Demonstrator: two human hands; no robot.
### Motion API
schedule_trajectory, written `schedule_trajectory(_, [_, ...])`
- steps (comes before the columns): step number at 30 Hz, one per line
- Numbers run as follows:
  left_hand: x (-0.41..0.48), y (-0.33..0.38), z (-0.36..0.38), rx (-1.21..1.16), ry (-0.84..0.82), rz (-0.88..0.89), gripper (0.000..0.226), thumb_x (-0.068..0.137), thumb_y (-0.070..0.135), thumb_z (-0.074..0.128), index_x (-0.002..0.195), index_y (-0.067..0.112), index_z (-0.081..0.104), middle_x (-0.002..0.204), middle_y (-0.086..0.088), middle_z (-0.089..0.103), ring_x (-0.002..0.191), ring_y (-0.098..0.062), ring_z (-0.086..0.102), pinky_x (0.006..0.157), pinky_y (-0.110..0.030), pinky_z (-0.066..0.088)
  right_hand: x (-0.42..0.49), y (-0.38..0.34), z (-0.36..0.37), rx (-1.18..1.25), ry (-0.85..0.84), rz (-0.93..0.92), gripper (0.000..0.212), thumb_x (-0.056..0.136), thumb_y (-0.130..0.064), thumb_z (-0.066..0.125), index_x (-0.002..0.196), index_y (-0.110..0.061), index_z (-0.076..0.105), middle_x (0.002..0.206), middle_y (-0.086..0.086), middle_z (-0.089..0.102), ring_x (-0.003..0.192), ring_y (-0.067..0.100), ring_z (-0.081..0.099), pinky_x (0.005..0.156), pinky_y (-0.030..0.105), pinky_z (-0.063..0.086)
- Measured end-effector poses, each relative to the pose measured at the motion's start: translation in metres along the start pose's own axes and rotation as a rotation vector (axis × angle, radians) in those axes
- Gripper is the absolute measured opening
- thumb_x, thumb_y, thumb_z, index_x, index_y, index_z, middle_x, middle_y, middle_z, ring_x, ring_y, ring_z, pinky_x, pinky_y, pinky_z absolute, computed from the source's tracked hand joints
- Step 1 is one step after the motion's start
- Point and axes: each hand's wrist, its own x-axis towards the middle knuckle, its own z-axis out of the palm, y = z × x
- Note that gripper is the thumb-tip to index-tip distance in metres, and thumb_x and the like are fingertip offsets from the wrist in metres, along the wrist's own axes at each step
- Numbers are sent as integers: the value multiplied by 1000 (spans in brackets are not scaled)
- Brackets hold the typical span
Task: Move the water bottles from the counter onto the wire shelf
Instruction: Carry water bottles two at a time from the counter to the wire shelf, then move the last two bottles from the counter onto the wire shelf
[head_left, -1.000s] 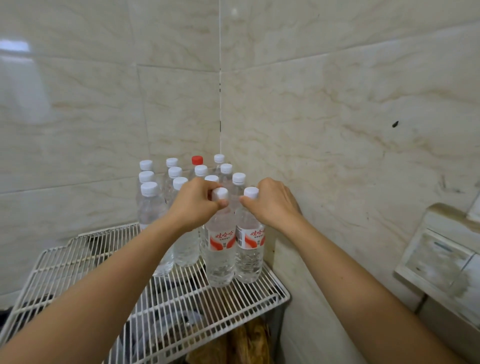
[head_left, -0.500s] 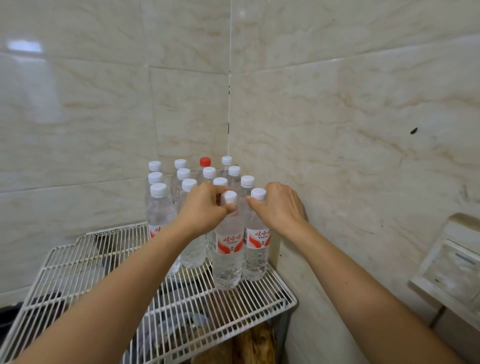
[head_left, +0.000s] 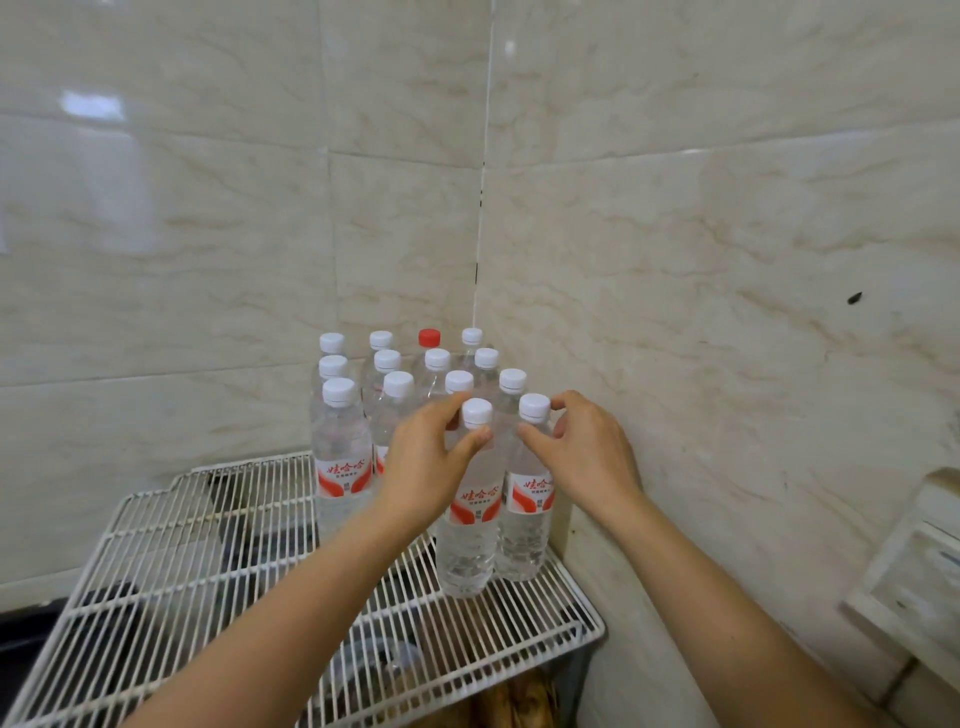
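Several clear water bottles with white caps, plus one red-capped bottle (head_left: 429, 338), stand in rows at the back right corner of the white wire shelf (head_left: 171, 561). The two front bottles stand side by side on the shelf near its right edge. My left hand (head_left: 423, 467) curls around the neck of the front left bottle (head_left: 470, 540), thumb just under its cap. My right hand (head_left: 584, 452) holds the neck of the front right bottle (head_left: 524, 535), fingertips beside its cap. Both caps show fully between my fingers.
Marble-tiled walls meet in a corner right behind the bottles and close off the shelf's right side. The left and front parts of the shelf grid carry nothing. Dark items and something brown lie below the shelf. A worn white box (head_left: 914, 577) stands at the right.
My fingers have slid down off both caps to the necks and spread wider. The two front bottles stay standing on the shelf. The view has shifted slightly.
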Motion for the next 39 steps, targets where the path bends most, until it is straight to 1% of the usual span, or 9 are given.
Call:
schedule_trajectory(2, [-2,-4,-1,11,-8,-6,42,86,31,65,128,29,56,111,14,63,98,-5,56,84,-24,46,-4,1,1,-18,68,-39,40,85,-47,62,113,-19,60,104,0,62,97,20,58,80,41,52])
schedule_trajectory(6, [-9,-12,-8,34,-23,-51,54,86,35,64,137,27,48,129,8,60,108,-8,57,87,-22,42,-12,-6,3,-47,193,-130,39,88,-40,60,120,-18,58,114,-1,55,106,18,49,90,37,46])
schedule_trajectory(9, [-20,-19,-26,65,4,-83,52,88,36,61,136,21,49,133,3,58,114,-10,56,93,-25,45,-21,-27,7,86,251,-200,30,88,-27,64,115,-14,61,111,-2,55,102,15,48,81,24,36])
schedule_trajectory(13, [-45,-44,-69,138,53,-123,43,90,37,58,129,20,57,127,1,62,105,-9,58,92,-28,48,-36,-70,38,161,293,-428,24,82,-15,67,105,-8,65,102,3,59,98,16,50,81,25,40])
schedule_trajectory(17, [-86,-79,-134,219,110,-208,41,92,31,56,130,16,57,126,-2,62,107,-13,59,94,-33,49,-66,-128,81,135,130,-566,25,83,-14,65,106,-6,63,102,6,59,98,15,46,84,24,37])
schedule_trajectory(22, [-159,-127,-243,309,172,-375,46,93,30,54,137,16,48,130,-6,59,108,-19,60,92,-37,49,-126,-220,151,78,-160,-697,30,83,-23,62,107,-5,62,106,11,58,106,28,51,89,35,38])
schedule_trajectory(26, [-245,-164,-347,474,179,-555,49,94,32,53,139,13,46,133,-9,56,119,-22,55,101,-35,44,-202,-314,212,71,-375,-817,37,91,-29,55,123,-10,55,122,7,53,118,25,44,97,35,35])
schedule_trajectory(31, [-363,-191,-473,637,229,-797,50,95,32,48,141,12,43,136,-9,51,122,-23,51,100,-33,41,-313,-429,280,105,-583,-970,42,94,-33,52,130,-11,50,128,4,50,122,23,41,101,37,38])
schedule_trajectory(39, [-532,-198,-619,791,356,-1175,51,96,33,44,143,12,39,141,-10,45,130,-27,43,104,-37,39,-477,-587,350,83,-834,-1235,47,93,-35,53,133,-12,46,131,5,47,122,25,42,97,40,40])
